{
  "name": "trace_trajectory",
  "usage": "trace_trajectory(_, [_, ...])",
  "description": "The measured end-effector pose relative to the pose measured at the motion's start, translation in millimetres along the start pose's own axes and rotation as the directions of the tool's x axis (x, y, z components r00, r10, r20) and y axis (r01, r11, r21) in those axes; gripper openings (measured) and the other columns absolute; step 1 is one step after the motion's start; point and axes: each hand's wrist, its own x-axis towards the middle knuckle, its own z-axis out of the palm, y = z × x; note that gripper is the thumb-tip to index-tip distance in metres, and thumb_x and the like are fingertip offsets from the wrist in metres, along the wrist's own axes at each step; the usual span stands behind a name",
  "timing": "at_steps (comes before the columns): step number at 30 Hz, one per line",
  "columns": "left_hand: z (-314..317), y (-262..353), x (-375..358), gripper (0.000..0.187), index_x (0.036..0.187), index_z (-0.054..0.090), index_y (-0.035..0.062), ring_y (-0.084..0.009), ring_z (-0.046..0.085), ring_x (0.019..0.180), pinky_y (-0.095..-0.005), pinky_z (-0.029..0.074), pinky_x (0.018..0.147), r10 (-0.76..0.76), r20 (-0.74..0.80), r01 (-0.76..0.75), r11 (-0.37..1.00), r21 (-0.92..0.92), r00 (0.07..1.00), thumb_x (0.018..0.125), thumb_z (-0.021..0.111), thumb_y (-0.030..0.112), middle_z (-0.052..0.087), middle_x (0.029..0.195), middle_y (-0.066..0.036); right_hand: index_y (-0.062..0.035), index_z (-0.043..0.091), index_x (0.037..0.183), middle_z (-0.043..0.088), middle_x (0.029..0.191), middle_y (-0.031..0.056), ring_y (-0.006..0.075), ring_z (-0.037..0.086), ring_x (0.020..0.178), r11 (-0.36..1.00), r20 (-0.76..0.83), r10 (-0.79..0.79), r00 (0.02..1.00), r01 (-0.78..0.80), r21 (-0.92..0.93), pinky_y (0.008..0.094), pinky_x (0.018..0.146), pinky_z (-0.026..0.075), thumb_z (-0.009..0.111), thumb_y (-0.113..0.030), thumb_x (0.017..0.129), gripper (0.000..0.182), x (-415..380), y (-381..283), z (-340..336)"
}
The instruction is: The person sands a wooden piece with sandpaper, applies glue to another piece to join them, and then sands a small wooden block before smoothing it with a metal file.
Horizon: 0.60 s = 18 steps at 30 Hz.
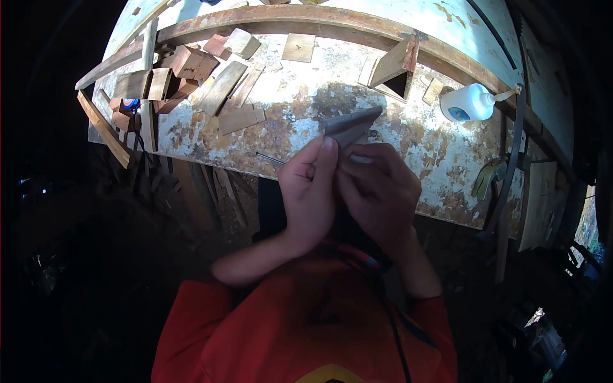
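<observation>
A folded grey-brown sheet [352,126], which looks like sandpaper, is held up in front of me over the near edge of the workbench [440,185]. My left hand [308,191] is closed on its lower left corner, the thumb pressed flat on the face. On the other side my right hand [382,188] has its fingers curled in at the sheet's lower edge, and its fingertips are partly hidden. A thin metal rod [269,158] lies on the bench just left of my left hand.
Wooden blocks and offcuts [195,62] are heaped at the left. A white glue bottle [467,103] lies at the right, near a wooden angle piece [394,60]. One long wooden rail [287,18] runs along the back. A long dark strip [516,140] crosses the right edge.
</observation>
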Motion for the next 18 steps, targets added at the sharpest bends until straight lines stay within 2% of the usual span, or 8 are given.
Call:
trace_trajectory(4, [-9.2, -8.2, 2.6, 0.034, 0.121, 0.072, -0.0046, 0.0035, 0.051, 0.069, -0.0154, 0.038, 0.058, 0.064, 0.023, -0.064, 0.998, 0.006, 0.998, 0.116, 0.050, 0.020, 0.067, 0.082, 0.005, -0.0102, 0.079, 0.096, 0.073, 0.098, 0.0032, 0.0165, 0.070, 0.065, 0.999, -0.033, 0.035, 0.999, -0.036, -0.022, 0.0322, 0.057, 0.054, 0.088, -0.007, 0.078, 0.020, 3.5, -3.3, 1.4])
trace_trajectory(5, [-9.6, -7.7, 2.5, 0.034, 0.121, 0.072, -0.0045, 0.0040, 0.050, 0.069, -0.0154, 0.037, 0.057, 0.059, 0.024, -0.059, 0.998, -0.007, 0.998, 0.116, 0.050, 0.020, 0.066, 0.082, 0.006, -0.0101, 0.079, 0.097, 0.074, 0.098, 0.0033, 0.0158, 0.067, 0.061, 0.995, 0.042, -0.054, 0.998, 0.057, -0.078, 0.0315, 0.055, 0.052, 0.089, -0.006, 0.078, 0.022, -0.2, -9.3, -1.1])
trace_trajectory(8, [3.3, -0.5, 5.6, 0.030, 0.104, 0.068, 0.0009, 0.0018, 0.047, 0.070, -0.0181, 0.037, 0.060, 0.008, -0.024, -0.008, 1.000, -0.013, 1.000, 0.115, 0.052, 0.024, 0.060, 0.081, 0.006, -0.0094, 0.079, 0.099, 0.074, 0.098, 0.0041, 0.0142, 0.063, 0.058, 0.997, -0.022, 0.001, 1.000, -0.002, -0.082, 0.0296, 0.053, 0.050, 0.089, -0.006, 0.079, 0.023, 8.1, 10.8, -3.3])
trace_trajectory(9, [7.7, 2.3, 6.3, 0.032, 0.096, 0.066, 0.0036, 0.0005, 0.047, 0.071, -0.0195, 0.037, 0.061, -0.013, -0.053, 0.012, 1.000, -0.012, 0.999, 0.115, 0.054, 0.026, 0.058, 0.081, 0.006, -0.0081, 0.079, 0.099, 0.074, 0.100, 0.0060, 0.0120, 0.061, 0.057, 0.996, -0.054, 0.088, 0.995, -0.089, -0.010, 0.0268, 0.053, 0.047, 0.088, -0.005, 0.081, 0.021, 13.1, 17.5, -4.0])
trace_trajectory(12, [-11.3, -1.2, 4.8, 0.029, 0.115, 0.070, -0.0025, 0.0005, 0.051, 0.073, -0.0184, 0.041, 0.064, -0.011, 0.037, 0.008, 0.998, 0.066, 0.999, 0.114, 0.055, 0.023, 0.065, 0.087, 0.003, -0.0068, 0.079, 0.102, 0.075, 0.102, 0.0071, 0.0075, 0.062, 0.060, 0.983, -0.017, 0.173, 0.985, -0.172, 0.059, 0.0236, 0.055, 0.048, 0.085, -0.003, 0.086, 0.018, 13.5, 21.3, -11.0])
trace_trajectory(14, [-10.0, -0.2, 9.0, 0.030, 0.133, 0.063, -0.0069, -0.0073, 0.060, 0.102, -0.0235, 0.048, 0.085, 0.107, 0.021, -0.109, 0.982, 0.151, 0.994, 0.112, 0.054, 0.013, 0.065, 0.124, -0.012, -0.0038, 0.078, 0.107, 0.076, 0.105, 0.0087, 0.0057, 0.062, 0.062, 0.948, -0.046, 0.236, 0.971, -0.219, 0.232, 0.0223, 0.056, 0.048, 0.081, -0.001, 0.090, 0.017, 12.5, 27.5, -12.0])
trace_trajectory(16, [-9.1, -1.5, 18.3, 0.038, 0.144, 0.058, -0.0093, -0.0155, 0.061, 0.126, -0.0297, 0.049, 0.102, 0.293, 0.044, -0.294, 0.920, 0.258, 0.955, 0.110, 0.055, 0.006, 0.059, 0.149, -0.023, -0.0001, 0.076, 0.111, 0.076, 0.108, 0.0110, 0.0047, 0.062, 0.064, 0.847, -0.043, 0.357, 0.933, -0.305, 0.435, 0.0214, 0.057, 0.048, 0.077, 0.000, 0.093, 0.018, 14.5, 27.6, -16.5])
trace_trajectory(18, [-11.7, -7.8, 28.6, 0.043, 0.147, 0.055, -0.0098, -0.0241, 0.053, 0.143, -0.0371, 0.044, 0.115, 0.517, 0.125, -0.524, 0.771, 0.362, 0.847, 0.106, 0.059, 0.003, 0.047, 0.161, -0.029, 0.0044, 0.073, 0.116, 0.077, 0.109, 0.0141, 0.0045, 0.062, 0.066, 0.650, 0.010, 0.525, 0.851, -0.409, 0.640, 0.0209, 0.057, 0.048, 0.074, 0.000, 0.097, 0.020, 17.8, 18.1, -30.1])
